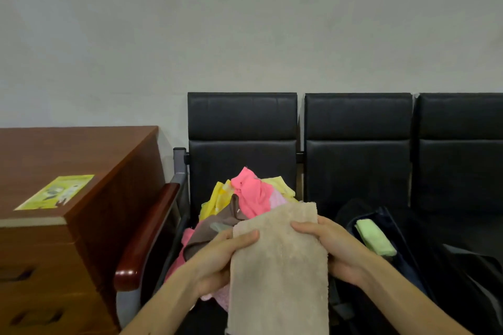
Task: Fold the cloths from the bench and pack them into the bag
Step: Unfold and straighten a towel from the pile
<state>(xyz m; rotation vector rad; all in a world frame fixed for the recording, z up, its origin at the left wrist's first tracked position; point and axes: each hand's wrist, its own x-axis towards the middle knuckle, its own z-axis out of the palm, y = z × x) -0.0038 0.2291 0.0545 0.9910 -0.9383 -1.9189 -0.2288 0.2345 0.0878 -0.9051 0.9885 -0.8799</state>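
Gripping the beige towel (280, 261) by its side edges, the left hand (220, 255) and right hand (330, 247) hold it lengthwise, long axis running near to far. The open dark bag (402, 228), with a folded green cloth (375, 236) inside, lies just right, nearer the right hand; the unfolded cloth pile (245, 198) sits behind.

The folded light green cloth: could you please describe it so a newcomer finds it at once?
Start at the row of black padded bench seats along the grey wall. On the middle seat lies an open dark bag, right of the heap of loose coloured cloths. The folded light green cloth lies inside, the only cloth in the bag.
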